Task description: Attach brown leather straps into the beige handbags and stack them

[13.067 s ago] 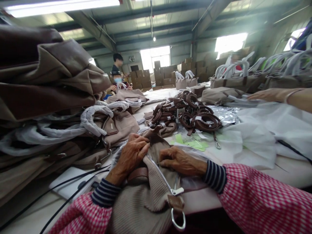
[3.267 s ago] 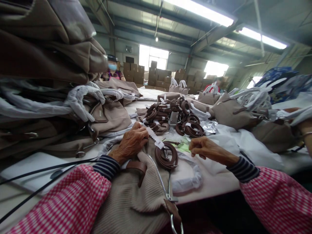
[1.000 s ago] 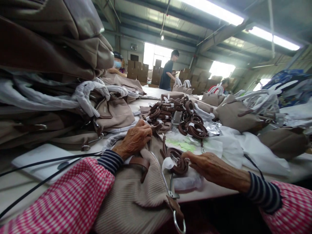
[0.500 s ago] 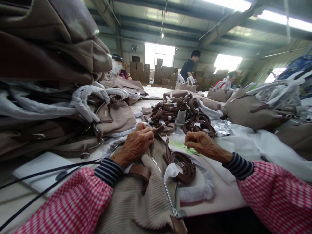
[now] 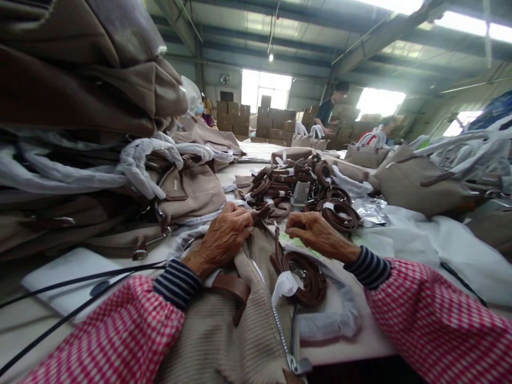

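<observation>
A ribbed beige handbag [image 5: 200, 341] lies in front of me with its metal zipper [image 5: 269, 298] running along the top. My left hand [image 5: 229, 232] is closed on the bag's far end, by a brown leather tab [image 5: 262, 212]. To its right, my right hand [image 5: 316, 233] hovers with fingers pinched together; anything between them is too small or hidden to tell. Below that hand a coiled brown leather strap [image 5: 310, 282] with a metal clip and a white paper wrap rests against the bag. A wrapped handle [image 5: 332, 322] lies beside the coil.
Beyond my hands is a heap of coiled brown straps [image 5: 296, 181]. Stacked bags [image 5: 80, 69] rise high on the left, above a white box [image 5: 72, 277] crossed by black cables. More bags [image 5: 424, 178] and white sheeting [image 5: 424, 234] are on the right. Other people stand farther back.
My right hand has moved left, closer to the bag's far end and my left hand. The left hand keeps its grip. A person at the back has shifted right.
</observation>
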`<state>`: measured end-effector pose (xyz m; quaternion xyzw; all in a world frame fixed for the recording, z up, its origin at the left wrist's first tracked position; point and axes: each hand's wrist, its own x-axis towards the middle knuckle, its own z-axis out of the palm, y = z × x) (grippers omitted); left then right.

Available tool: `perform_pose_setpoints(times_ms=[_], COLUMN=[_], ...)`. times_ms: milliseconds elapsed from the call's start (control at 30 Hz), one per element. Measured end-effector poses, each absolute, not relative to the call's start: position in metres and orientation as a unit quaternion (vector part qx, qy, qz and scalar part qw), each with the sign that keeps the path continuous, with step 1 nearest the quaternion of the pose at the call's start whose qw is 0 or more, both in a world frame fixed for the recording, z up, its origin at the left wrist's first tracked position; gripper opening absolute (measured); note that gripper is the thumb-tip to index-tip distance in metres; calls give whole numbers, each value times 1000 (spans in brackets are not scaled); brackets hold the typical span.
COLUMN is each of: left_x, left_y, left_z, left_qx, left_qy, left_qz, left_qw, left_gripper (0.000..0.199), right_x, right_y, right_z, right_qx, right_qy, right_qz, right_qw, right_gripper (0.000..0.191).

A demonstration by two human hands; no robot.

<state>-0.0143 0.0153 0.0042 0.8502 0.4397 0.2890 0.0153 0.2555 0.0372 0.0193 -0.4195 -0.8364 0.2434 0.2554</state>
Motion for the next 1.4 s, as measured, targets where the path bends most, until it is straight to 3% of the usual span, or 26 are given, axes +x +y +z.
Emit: perform_pose_setpoints(times_ms=[167, 367, 600, 1400], left_x=[-14, -15, -15, -16], left_y=[16, 18, 19, 21], left_z=[7, 4, 6, 5], left_qx=[845, 833, 828, 825], left_qy=[443, 446, 450, 445], left_qz=[297, 323, 327, 335], left_qw=[34, 54, 71, 101], left_gripper=[20, 20, 18, 15], right_x=[240, 263, 286, 273], right_y=[41, 27, 15, -7], right_z=[24, 33, 29, 31], right_qx=[-379, -450, -483, -517], right_qy=[-859, -836, -827, -800], right_qz=[220, 176, 184, 215], right_qw=[266, 261, 221, 215], right_gripper=[10, 19, 19, 19])
